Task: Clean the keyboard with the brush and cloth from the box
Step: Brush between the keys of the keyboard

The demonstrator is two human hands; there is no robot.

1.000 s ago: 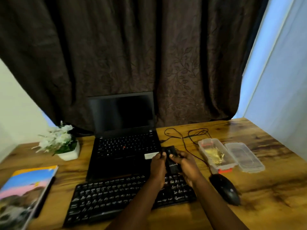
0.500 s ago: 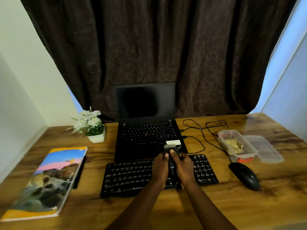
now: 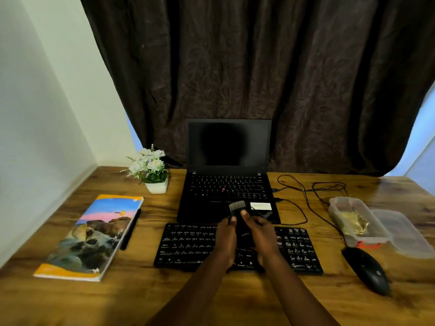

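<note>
At the near edge, hands: the left hand [image 3: 226,238] and the right hand [image 3: 259,234] are together, each clamped round the dark handle of the brush [image 3: 237,207] with the thumb on top.
Brush: held above the keyboard's far edge, grey bristles pointing away towards the laptop.
Keyboard: the black keyboard [image 3: 186,245] lies flat on the table [image 3: 164,297] under both hands, midway along the near edge.
Mouse: a black mouse [image 3: 367,270] sits near the keyboard's right end.
Book: a colourful book [image 3: 94,234] lies towards the left edge, a pen [image 3: 130,229] just beside it.
Box: the clear box [image 3: 367,241] stands open by the right edge, a yellow cloth [image 3: 354,223] inside, its lid [image 3: 404,234] touching its right side.
Laptop: the open laptop [image 3: 226,191], screen dark, sits just beyond the keyboard.
Far edge: a potted plant [image 3: 150,168] stands left of the laptop, cables [image 3: 306,191] lie right of it, and a dark curtain [image 3: 259,67] hangs behind.
</note>
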